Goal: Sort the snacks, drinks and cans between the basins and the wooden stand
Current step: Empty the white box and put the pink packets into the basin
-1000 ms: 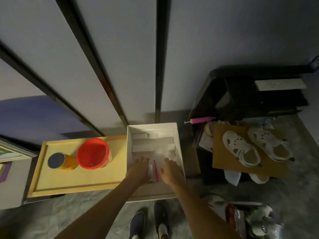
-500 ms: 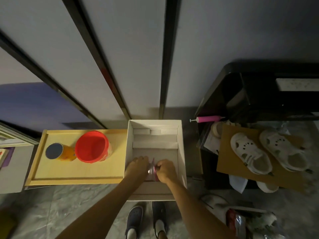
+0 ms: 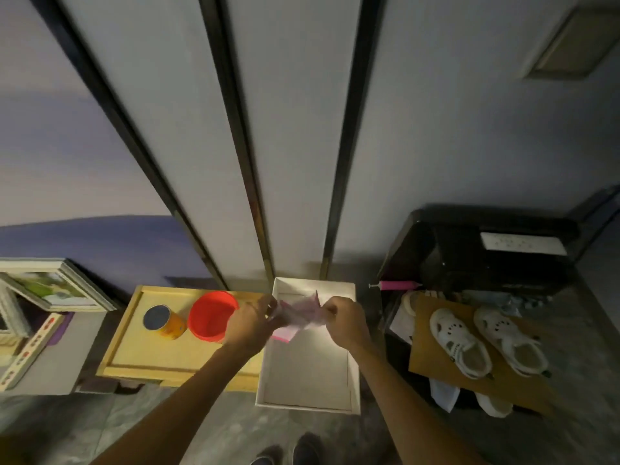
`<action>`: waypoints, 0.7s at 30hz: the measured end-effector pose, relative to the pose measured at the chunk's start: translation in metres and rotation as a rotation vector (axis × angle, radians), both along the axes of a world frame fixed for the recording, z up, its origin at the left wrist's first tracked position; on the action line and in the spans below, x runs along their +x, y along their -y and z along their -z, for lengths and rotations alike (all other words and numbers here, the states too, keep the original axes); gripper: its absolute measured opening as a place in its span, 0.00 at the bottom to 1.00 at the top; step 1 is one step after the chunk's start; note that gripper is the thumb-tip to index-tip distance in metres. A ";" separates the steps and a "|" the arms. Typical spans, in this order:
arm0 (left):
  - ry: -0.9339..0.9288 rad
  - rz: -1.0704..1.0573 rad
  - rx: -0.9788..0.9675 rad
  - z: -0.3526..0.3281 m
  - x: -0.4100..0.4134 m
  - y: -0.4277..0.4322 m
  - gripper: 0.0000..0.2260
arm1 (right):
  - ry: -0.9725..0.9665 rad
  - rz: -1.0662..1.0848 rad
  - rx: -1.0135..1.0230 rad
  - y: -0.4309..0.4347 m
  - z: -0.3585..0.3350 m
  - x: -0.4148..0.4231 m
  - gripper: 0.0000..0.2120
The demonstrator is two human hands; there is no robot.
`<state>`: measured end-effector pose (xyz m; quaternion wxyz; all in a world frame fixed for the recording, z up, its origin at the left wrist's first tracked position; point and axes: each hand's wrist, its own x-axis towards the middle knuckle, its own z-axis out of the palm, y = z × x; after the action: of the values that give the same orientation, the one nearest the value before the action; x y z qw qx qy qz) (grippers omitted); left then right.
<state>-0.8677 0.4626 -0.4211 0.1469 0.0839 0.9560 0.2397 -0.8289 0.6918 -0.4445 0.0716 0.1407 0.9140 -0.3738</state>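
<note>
Left hand (image 3: 250, 325) and right hand (image 3: 342, 322) each pinch one end of pink snack packet (image 3: 297, 317), long axis left-right, above white box (image 3: 308, 402).

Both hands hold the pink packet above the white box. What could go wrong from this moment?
1. The left hand and right hand pinch the pink packet at opposite ends; pulling them apart might tear it.
2. The left hand appears close to the red basin, and the orange can stands just beyond it; a careless move leftward might knock them.
</note>
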 end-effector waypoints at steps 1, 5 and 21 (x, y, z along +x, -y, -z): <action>-0.013 -0.046 0.032 -0.012 -0.002 0.009 0.14 | -0.027 -0.007 -0.007 0.001 -0.015 -0.005 0.08; -0.089 -0.185 0.096 -0.051 -0.006 0.050 0.14 | -0.099 -0.041 -0.016 0.017 -0.066 -0.027 0.08; -0.300 -0.824 0.382 -0.160 0.111 0.363 0.11 | -0.337 -0.530 -0.124 0.327 -0.192 -0.062 0.06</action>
<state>-0.7564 0.0997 -0.2614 -0.1179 -0.2431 0.8592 0.4345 -0.8913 0.3648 -0.2525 0.0224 -0.1708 0.8932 -0.4153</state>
